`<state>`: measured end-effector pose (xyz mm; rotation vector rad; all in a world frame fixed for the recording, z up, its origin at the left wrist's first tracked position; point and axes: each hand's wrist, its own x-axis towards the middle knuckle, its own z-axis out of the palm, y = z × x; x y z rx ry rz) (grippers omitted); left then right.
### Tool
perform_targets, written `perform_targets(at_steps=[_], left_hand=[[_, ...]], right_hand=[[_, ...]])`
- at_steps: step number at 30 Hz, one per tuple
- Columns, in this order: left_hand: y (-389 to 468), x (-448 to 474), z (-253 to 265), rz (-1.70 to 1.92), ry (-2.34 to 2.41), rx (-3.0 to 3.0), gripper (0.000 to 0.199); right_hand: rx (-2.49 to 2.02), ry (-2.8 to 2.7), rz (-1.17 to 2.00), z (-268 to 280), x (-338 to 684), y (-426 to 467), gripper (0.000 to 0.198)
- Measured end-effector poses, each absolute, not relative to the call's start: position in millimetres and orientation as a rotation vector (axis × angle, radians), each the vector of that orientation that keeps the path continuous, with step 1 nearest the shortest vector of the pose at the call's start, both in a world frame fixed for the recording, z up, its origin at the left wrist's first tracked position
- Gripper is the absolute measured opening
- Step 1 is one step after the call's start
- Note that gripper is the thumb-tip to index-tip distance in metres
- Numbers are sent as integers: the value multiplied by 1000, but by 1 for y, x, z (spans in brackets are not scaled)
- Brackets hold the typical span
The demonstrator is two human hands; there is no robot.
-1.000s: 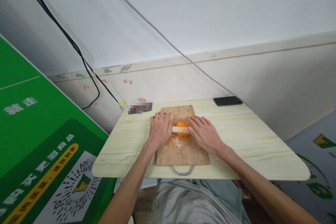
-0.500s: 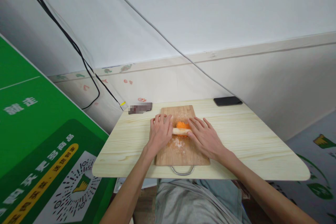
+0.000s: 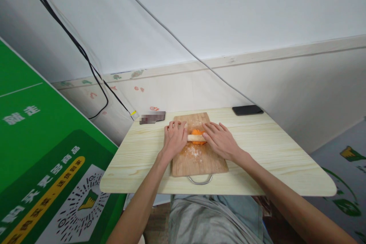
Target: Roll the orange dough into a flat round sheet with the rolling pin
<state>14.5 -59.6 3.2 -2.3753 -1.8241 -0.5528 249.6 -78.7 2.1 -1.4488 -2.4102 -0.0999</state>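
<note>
Board [image 3: 200,164], dough [image 3: 198,132] and rolling pin [image 3: 195,138] sit farther from the tabletop's [image 3: 274,148] near edge, left hand [image 3: 175,138] grasping the pin, right hand [image 3: 221,141] flat atop.

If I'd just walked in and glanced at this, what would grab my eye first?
Probably the bright orange, dough-like lump on the wooden board, beneath a pale rolling pin with the left hand and right hand on its two ends. Next, the big green panel filling the picture's left side, then the dark phone at the table's far edge, right of the board.
</note>
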Motion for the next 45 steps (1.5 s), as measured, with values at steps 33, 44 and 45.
perform_targets(at_steps=[33, 44, 45], left_hand=[[-23, 15, 5, -520, -2022, -2349, 42], [0, 16, 10, -404, -2121, -2380, 44], [1, 16, 10, -400, -2121, -2381, 44]], right_hand=[[-1387, -2540, -150, 16, 254, -32, 65], [-1422, -2572, -44, 8, 255, -3, 61], [-1427, -2569, -38, 7, 255, -3, 61]])
